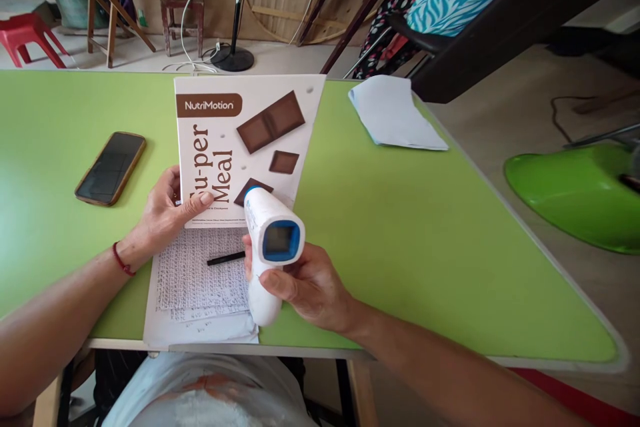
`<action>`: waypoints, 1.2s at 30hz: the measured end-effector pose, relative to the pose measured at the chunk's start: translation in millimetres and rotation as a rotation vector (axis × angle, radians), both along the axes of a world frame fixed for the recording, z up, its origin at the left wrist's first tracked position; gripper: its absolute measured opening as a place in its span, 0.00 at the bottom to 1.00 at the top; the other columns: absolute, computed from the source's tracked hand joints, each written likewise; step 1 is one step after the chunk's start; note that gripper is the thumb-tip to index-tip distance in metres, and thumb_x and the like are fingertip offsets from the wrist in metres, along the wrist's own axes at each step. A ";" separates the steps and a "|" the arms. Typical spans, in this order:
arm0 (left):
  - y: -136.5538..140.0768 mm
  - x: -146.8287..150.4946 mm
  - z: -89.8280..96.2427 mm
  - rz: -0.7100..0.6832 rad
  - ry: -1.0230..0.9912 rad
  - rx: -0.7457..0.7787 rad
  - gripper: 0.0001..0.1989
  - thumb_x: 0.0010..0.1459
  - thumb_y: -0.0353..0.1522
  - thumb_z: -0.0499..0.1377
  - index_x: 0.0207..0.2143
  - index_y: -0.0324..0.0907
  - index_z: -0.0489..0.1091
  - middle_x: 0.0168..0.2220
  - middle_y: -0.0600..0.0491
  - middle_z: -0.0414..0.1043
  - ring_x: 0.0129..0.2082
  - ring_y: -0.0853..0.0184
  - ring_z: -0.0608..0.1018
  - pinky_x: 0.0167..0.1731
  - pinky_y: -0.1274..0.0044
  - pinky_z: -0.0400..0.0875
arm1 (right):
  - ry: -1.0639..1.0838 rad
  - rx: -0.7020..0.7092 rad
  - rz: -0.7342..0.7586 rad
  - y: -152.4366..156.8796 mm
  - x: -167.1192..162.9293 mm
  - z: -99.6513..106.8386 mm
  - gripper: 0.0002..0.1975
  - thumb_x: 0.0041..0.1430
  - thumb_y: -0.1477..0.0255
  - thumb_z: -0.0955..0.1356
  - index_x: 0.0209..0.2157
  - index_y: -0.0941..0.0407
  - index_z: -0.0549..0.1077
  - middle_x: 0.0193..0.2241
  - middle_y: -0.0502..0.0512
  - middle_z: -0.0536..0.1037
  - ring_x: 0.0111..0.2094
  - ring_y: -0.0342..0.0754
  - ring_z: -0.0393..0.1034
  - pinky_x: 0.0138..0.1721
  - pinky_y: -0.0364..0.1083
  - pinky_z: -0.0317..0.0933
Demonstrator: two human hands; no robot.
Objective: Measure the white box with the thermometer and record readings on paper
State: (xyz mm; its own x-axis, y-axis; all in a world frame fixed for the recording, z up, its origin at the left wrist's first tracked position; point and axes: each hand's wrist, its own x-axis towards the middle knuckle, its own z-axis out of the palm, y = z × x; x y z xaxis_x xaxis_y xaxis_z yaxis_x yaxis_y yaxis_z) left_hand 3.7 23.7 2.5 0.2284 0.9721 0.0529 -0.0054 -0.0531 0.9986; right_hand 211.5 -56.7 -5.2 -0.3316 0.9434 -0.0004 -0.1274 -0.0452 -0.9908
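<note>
A: What of the worktop (pixel 400 247)?

B: Smooth and green, edged with a pale rim, rounded at the near right corner.

A: And the box (pixel 273 177)?

B: White, flat-faced, printed with brown lettering and pictures of dark chocolate squares. Held over the middle of the worktop, face up, lower edge overlapping the papers (pixel 200 287) in view. Resting or lifted: cannot tell.

A: The thermometer (pixel 257 257)?

B: Hard white plastic, pistol-shaped, rounded at the foot, with a blue frame around a dark screen (pixel 279 240). Held in front of the box's lower right corner, nose towards it. Touching or apart: cannot tell.

A: Now the left hand (pixel 167 205)?

B: Closed on the box's lower left edge, thumb flat on the front, other fingers mostly hidden behind. Circled at the wrist by a thin red bracelet (pixel 120 260).

A: And the right hand (pixel 315 290)?

B: Wrapped around the thermometer's handle, thumb pressed on the near side, fingers curled round to the far one.

A: Anything about them?

B: Under the box, loose handwritten papers with uneven edges, crossed by a slim black pen (pixel 225 258). To the left, a glossy phone (pixel 110 168) in a brown-edged case. Near the far right corner, a creased white sheet (pixel 395 113). Off the worktop, a curved green plastic seat (pixel 575 193).
</note>
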 end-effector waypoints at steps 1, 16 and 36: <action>0.0 0.0 -0.1 0.000 0.000 -0.001 0.28 0.49 0.45 0.70 0.47 0.39 0.66 0.46 0.44 0.73 0.42 0.57 0.76 0.38 0.67 0.72 | -0.005 0.000 -0.006 0.2 0.1 0.1 0.19 0.52 0.53 0.72 0.29 0.54 0.68 0.23 0.49 0.69 0.24 0.44 0.64 0.26 0.47 0.65; -1.9 -4.0 2.9 -0.050 -0.112 0.046 0.29 0.50 0.41 0.70 0.49 0.40 0.64 0.49 0.43 0.73 0.48 0.53 0.77 0.43 0.63 0.76 | -0.169 0.337 -0.036 1.8 9.2 3.5 0.14 0.54 0.58 0.72 0.31 0.55 0.72 0.24 0.50 0.73 0.24 0.44 0.68 0.24 0.45 0.66; 28.1 -22.5 -19.6 0.021 -0.026 0.349 0.34 0.50 0.41 0.71 0.54 0.43 0.58 0.52 0.45 0.68 0.53 0.54 0.73 0.49 0.66 0.74 | -1.219 0.850 -0.349 76.0 78.8 -52.6 0.21 0.65 0.59 0.62 0.53 0.55 0.71 0.42 0.63 0.79 0.42 0.59 0.71 0.44 0.59 0.63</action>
